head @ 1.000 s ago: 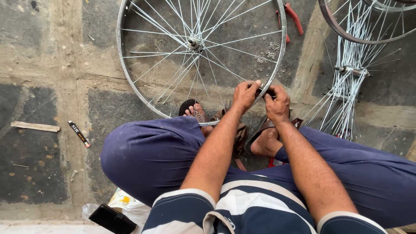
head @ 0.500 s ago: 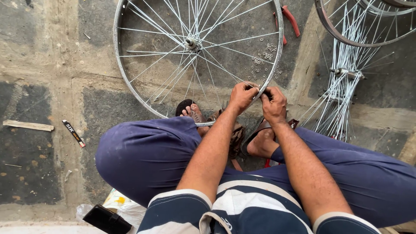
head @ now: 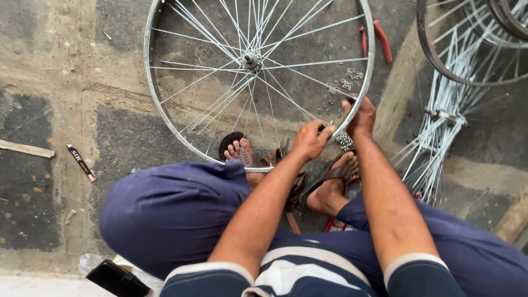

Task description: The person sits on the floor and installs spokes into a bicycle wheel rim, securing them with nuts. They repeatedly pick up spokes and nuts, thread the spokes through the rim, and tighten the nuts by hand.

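Bicycle wheel (head: pixel 165 118), upright on the floor (head: pixel 60 71) ahead of the knees: left hand (head: pixel 311 140) and right hand (head: pixel 360 116) both pinched shut on its near-right rim, right hand farther along.

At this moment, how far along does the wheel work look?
Most spokes already run from hub to rim, so lacing looks largely done. In hand: left hand and right hand pinch a spoke end at the near rim. Left over: loose nipples on the floor and a spare spoke bundle beside the wheel.
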